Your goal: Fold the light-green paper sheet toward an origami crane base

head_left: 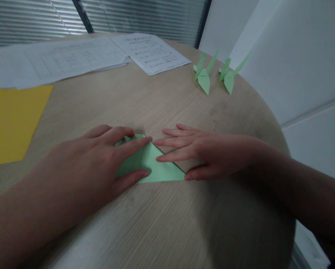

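Note:
A folded sheet of light green origami paper [156, 166] lies flat on the table, its right side tapering to a point. My left hand [105, 153] rests over its left part, fingers spread, with the thumb and forefinger lying on the paper. That hand hides the paper's left end. From the right, my right hand [201, 149] reaches in with fingers stretched out and apart. Its fingertips lie along the paper's slanting upper right edge, and its thumb touches the right corner.
Two green paper cranes [203, 76] stand at the back right of the round wooden table [162, 224]. Printed sheets [72, 59] lie along the far side. Yellow paper [13, 123] is at the left. A white wall [302, 56] rises beyond the table's right edge.

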`<action>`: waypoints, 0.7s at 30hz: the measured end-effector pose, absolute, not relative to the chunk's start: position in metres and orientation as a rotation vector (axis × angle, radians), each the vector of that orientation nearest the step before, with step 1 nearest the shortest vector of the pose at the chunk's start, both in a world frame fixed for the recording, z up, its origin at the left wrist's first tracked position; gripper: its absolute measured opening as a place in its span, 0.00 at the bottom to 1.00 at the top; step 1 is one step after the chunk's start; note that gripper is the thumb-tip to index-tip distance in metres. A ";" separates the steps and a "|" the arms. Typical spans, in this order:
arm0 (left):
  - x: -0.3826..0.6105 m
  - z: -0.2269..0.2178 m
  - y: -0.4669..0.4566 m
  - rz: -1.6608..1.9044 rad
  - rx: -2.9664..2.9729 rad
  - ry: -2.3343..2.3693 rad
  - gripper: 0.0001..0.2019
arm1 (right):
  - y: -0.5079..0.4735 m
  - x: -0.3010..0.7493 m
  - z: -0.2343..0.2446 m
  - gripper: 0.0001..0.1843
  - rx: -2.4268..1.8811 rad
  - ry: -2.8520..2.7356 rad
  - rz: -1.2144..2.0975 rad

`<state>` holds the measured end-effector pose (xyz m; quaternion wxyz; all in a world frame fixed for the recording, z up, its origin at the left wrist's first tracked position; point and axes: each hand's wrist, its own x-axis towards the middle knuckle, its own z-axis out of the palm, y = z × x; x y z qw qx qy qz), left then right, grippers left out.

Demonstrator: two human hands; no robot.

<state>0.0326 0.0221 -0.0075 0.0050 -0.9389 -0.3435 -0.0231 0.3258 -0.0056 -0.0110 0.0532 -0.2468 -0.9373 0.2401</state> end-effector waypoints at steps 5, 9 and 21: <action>0.043 -0.005 0.013 -0.070 -2.930 -1.144 0.28 | -0.006 0.326 -0.011 0.34 -0.751 -2.837 0.744; 0.050 -0.004 0.007 -0.116 -2.898 -1.192 0.26 | -0.004 0.327 -0.010 0.32 -0.729 -2.803 0.792; 0.046 -0.007 0.009 -0.128 -2.953 -1.165 0.27 | -0.009 0.319 -0.016 0.33 -0.863 -2.798 0.648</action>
